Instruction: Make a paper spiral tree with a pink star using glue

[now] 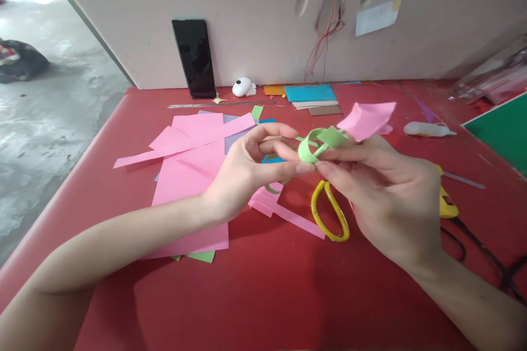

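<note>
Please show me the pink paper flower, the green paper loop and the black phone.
Pink paper flower (pixel 366 120): head view, its middle.
Green paper loop (pixel 304 149): head view, its band's left side.
Black phone (pixel 194 59): head view, middle of its dark face.

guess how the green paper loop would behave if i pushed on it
The green paper loop would probably flex and squash easily, since it looks like a narrow strip curled round an open middle. It is likely very light: the right hand seems to hold it up by fingertips alone. The pink folded paper beside it may crease, as its edges look thin.

One green ring (pixel 305 150), one phone (pixel 194 59)
</note>
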Demonstrator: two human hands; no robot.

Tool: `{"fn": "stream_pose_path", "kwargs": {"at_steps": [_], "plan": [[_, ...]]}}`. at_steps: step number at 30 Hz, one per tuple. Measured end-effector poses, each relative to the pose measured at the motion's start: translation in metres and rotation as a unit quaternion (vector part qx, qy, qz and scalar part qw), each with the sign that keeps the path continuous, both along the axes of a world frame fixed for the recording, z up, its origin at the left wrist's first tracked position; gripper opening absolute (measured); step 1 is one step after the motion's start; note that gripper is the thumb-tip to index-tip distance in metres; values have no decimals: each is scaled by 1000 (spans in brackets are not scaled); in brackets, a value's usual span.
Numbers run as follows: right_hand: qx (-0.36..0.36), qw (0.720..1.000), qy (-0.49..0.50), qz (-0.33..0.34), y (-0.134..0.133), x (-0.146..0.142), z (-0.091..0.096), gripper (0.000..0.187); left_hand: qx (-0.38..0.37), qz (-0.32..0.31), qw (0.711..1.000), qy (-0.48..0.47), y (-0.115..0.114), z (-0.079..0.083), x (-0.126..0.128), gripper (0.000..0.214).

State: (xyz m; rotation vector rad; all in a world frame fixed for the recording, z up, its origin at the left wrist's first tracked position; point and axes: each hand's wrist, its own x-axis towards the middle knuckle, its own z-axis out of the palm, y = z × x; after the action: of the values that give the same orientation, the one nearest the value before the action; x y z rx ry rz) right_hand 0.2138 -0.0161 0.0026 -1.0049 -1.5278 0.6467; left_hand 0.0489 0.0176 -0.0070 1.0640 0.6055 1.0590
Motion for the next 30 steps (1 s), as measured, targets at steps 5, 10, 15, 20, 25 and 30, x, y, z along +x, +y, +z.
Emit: {"fn": "stream_pose_path", "kwargs": {"at_steps": [5,10,15,20,25,30], "plan": [[-35,998,42,10,-1,-1,-4,29,-1,-11,1000,12,0,1,1,31],[-47,995,75,35,-2,-1,-11,29,-18,-30,999,-27,0,2,3,39],[-58,990,118,49,-2,-4,-15,29,-23,-43,998,-32,-1,1,2,43],[-53,989,132,49,-1,-5,-18,25,-20,-53,998,-19,-2,1,2,42],[-61,986,153,39,0,-7,-17,25,8,-39,999,-5,-2,-3,3,30],[-67,983,169,33,1,-7,-15,27,51,-20,998,36,-3,-5,3,12]]}}
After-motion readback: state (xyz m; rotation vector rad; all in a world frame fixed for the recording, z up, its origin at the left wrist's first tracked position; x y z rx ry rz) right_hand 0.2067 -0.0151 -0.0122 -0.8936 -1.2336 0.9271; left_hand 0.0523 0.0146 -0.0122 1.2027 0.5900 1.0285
